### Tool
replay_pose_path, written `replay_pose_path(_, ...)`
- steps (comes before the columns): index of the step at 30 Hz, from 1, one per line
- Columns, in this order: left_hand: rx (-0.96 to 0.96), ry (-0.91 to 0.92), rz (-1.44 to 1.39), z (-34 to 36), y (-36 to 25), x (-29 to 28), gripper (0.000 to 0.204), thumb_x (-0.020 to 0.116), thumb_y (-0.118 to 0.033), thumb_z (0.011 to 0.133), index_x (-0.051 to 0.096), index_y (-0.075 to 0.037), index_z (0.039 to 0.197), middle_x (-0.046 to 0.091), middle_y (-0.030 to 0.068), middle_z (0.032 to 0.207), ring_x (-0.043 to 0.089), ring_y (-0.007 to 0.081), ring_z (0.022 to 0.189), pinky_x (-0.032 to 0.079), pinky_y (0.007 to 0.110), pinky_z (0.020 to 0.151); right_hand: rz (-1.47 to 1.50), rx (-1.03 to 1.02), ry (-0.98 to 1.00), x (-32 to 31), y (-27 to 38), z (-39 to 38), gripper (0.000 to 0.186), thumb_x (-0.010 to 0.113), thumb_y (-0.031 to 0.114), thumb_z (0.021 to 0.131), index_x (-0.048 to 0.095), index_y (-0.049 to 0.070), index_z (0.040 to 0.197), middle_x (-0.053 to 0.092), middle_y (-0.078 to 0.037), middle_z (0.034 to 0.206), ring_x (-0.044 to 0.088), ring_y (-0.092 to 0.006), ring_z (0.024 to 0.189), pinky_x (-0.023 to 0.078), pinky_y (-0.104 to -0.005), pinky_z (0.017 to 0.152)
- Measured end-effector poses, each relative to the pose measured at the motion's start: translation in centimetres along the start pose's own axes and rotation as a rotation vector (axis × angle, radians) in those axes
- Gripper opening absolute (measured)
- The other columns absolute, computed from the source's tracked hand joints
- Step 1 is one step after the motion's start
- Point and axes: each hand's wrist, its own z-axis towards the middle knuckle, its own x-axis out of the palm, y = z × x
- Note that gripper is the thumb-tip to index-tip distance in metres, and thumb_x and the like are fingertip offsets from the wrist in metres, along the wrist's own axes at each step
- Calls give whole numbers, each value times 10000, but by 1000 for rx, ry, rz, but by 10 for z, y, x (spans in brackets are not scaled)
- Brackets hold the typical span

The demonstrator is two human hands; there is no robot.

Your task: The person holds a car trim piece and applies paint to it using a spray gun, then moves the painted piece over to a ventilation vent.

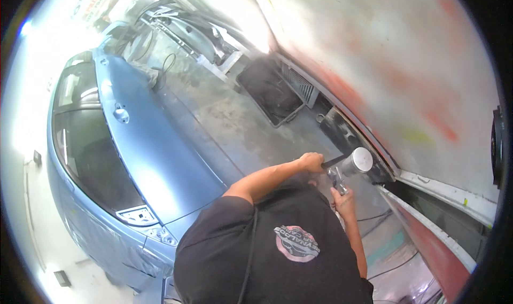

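Observation:
My right hand [343, 201] is wrapped around the handle of a metal spray gun [336, 180], held out in front of my black shirt. A grey cup [352, 164] with a round pale lid sits on top of the gun, tilted away from me. Close by on the left, my left hand [311, 162] is closed, its knuckles up. A dark narrow strip [335, 162] runs from beside its fingers toward the cup; whether the hand grips that strip cannot be made out. The undersides of both hands are hidden.
A light blue car [155, 149] stands along my left, its lower side covered in sheeting [107, 245]. Ahead lies a black-framed panel [272, 93] by a paint-smeared wall [395, 63]. A reddish panel [435, 245] leans at right; dark hoses [374, 217] cross the floor.

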Motion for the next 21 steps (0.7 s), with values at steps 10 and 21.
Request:
replay_pose_path(10,-179,-81,-151,-49,91,-16,582,657,-539,909,745,26,1020,735,236,909,721,394,908,550,486,821,-102,44,-79,42,-46,64,322,738,254,893,621,-42,946,609,-87,612,603,-173,463,469,-316,389)
replay_pose_path(21,-18,-122,-187,-126,269,-24,480,737,-417,841,708,22,1033,719,244,960,706,375,965,538,469,838,58,217,-302,100,-31,109,259,727,139,876,583,-7,1034,637,-103,809,587,-174,495,489,-322,407)
